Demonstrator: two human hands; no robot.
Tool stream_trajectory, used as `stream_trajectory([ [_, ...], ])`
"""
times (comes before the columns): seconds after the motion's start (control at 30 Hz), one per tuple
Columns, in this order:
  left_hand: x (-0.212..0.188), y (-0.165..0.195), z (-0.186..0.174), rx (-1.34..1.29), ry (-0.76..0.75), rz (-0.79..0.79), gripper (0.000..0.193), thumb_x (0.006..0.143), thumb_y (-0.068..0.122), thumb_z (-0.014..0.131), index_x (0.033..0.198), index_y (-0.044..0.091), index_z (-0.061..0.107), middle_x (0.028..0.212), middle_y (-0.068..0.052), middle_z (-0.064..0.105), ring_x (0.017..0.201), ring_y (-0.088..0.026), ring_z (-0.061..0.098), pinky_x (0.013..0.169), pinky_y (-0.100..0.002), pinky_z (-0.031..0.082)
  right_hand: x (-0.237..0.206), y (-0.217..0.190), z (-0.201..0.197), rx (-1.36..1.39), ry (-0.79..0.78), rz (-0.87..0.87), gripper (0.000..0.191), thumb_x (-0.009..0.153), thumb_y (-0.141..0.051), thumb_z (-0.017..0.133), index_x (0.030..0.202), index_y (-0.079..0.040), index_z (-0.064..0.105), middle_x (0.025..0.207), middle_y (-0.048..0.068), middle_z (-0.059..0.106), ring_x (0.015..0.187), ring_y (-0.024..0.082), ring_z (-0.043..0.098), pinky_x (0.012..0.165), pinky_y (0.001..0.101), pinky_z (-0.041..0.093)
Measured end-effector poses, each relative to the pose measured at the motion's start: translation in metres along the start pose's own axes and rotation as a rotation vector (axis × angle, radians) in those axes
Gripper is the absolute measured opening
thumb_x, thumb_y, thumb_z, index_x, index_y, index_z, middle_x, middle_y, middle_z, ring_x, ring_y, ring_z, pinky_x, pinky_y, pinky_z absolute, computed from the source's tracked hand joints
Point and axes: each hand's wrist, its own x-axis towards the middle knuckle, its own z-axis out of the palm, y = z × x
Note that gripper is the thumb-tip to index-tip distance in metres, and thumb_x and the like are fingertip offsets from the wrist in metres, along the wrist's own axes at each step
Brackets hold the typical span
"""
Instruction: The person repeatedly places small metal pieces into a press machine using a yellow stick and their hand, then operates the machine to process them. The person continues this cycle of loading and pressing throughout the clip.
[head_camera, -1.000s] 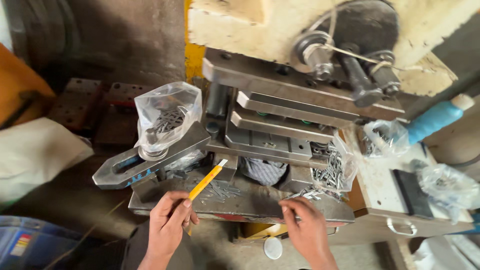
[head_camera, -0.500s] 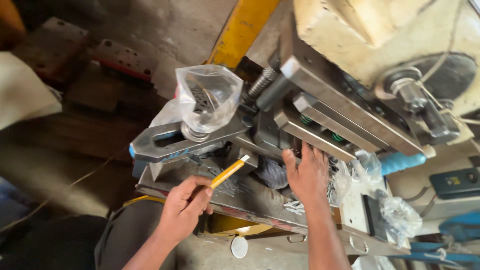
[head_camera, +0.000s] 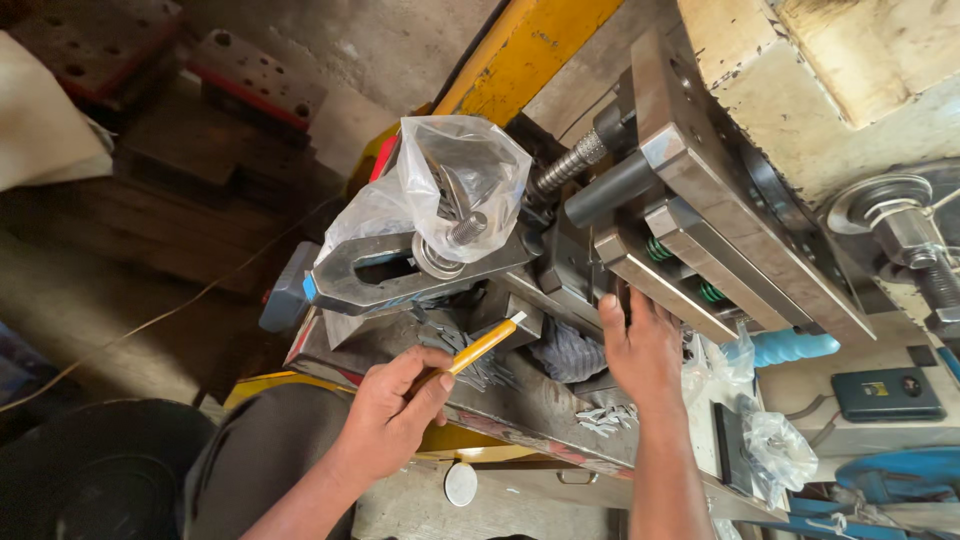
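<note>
The left hand (head_camera: 392, 410) is curled closed around a yellow stick (head_camera: 484, 346), wrist bent up, holding it slanted with its pale tip just under the slotted clamp (head_camera: 400, 268) on the press bed (head_camera: 520, 400). The right hand (head_camera: 640, 350) reaches forward, fingers extended and loose, fingertips tucked under the die plates (head_camera: 680, 270); it grips nothing visible. A plastic bag (head_camera: 460, 180) sits over the clamp bolt.
</note>
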Motion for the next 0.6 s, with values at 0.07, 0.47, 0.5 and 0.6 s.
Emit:
stream_trajectory([
  [0.07, -0.0004, 0.0010, 0.0004, -0.018, 0.006, -0.018, 0.015, 0.094, 0.010, 0.065, 0.104, -0.001, 0.067, 0.066, -0.002, 0.063, 0.056, -0.010, 0.064, 0.052, -0.026, 0.051, -0.0006, 0.0024, -0.0028, 0.032, -0.002, -0.039, 0.065, 0.103, -0.049, 0.048, 0.150, -0.005, 0.048, 0.143, 0.032, 0.054, 0.132, 0.052, 0.048, 0.110, 0.0567, 0.035],
  [0.47, -0.0012, -0.0022, 0.0050, -0.040, 0.023, 0.002, 0.012, 0.095, 0.007, 0.064, 0.103, -0.001, 0.067, 0.068, -0.001, 0.060, 0.057, -0.009, 0.063, 0.053, -0.026, 0.053, -0.0074, 0.0110, 0.0014, 0.044, -0.013, 0.078, 0.074, 0.097, -0.053, 0.058, 0.147, 0.000, 0.045, 0.130, 0.033, 0.060, 0.122, 0.055, 0.054, 0.102, 0.0595, 0.041],
  [0.5, -0.0012, -0.0024, 0.0051, -0.026, 0.023, 0.008, 0.012, 0.095, 0.007, 0.064, 0.103, -0.001, 0.067, 0.067, -0.002, 0.060, 0.057, -0.009, 0.063, 0.053, -0.026, 0.051, -0.0077, 0.0104, 0.0012, 0.029, -0.002, 0.066, 0.075, 0.097, -0.053, 0.059, 0.147, 0.001, 0.045, 0.131, 0.034, 0.060, 0.121, 0.055, 0.053, 0.102, 0.0596, 0.041],
  [0.6, -0.0009, -0.0022, 0.0057, -0.003, 0.026, 0.024, 0.012, 0.095, 0.007, 0.064, 0.103, -0.001, 0.067, 0.066, -0.002, 0.061, 0.056, -0.010, 0.063, 0.052, -0.026, 0.050, -0.0081, 0.0043, -0.0031, -0.015, 0.032, 0.018, 0.081, 0.094, -0.055, 0.062, 0.147, 0.004, 0.044, 0.131, 0.034, 0.059, 0.121, 0.055, 0.053, 0.101, 0.0592, 0.041],
])
